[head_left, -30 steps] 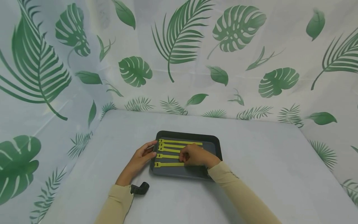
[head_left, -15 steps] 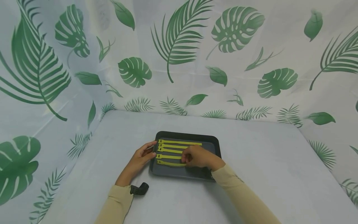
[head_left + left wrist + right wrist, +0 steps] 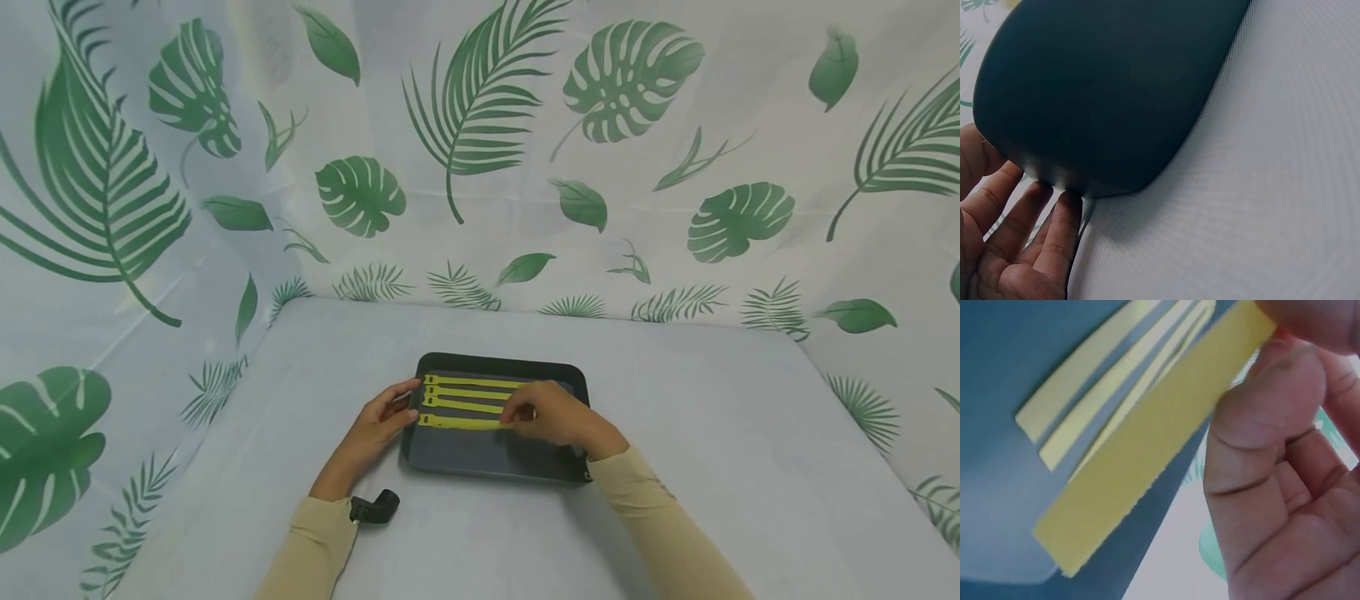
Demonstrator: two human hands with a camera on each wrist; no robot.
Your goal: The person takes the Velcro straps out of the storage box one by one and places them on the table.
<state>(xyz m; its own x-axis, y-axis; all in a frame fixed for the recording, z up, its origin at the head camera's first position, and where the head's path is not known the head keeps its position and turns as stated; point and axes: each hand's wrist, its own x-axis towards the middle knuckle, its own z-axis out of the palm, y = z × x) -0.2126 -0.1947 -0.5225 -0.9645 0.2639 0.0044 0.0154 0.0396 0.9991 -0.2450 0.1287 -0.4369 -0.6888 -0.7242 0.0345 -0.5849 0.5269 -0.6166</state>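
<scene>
A dark grey tray (image 3: 487, 462) holds several yellow hook-and-loop cable straps (image 3: 468, 393), lying side by side with their slotted heads at the left end. My right hand (image 3: 555, 414) is over the tray's right half and pinches one yellow cable strap (image 3: 1147, 450) between thumb and index finger; its tail sticks out past the fingers in the right wrist view. In the head view this strap lies along or over the nearest of the others. My left hand (image 3: 378, 422) touches the tray's left end, its fingertips (image 3: 1069, 206) against the outer wall in the left wrist view.
The tray stands on a white-covered table (image 3: 480, 542). Behind and beside the table hangs a white curtain (image 3: 495, 217) printed with green leaves. A small black device (image 3: 377, 506) is fixed at the left wrist.
My right hand has lifted the nearest strap and carried it away from me, slightly right, toward the other straps. My left hand and the tray have hardly moved.
</scene>
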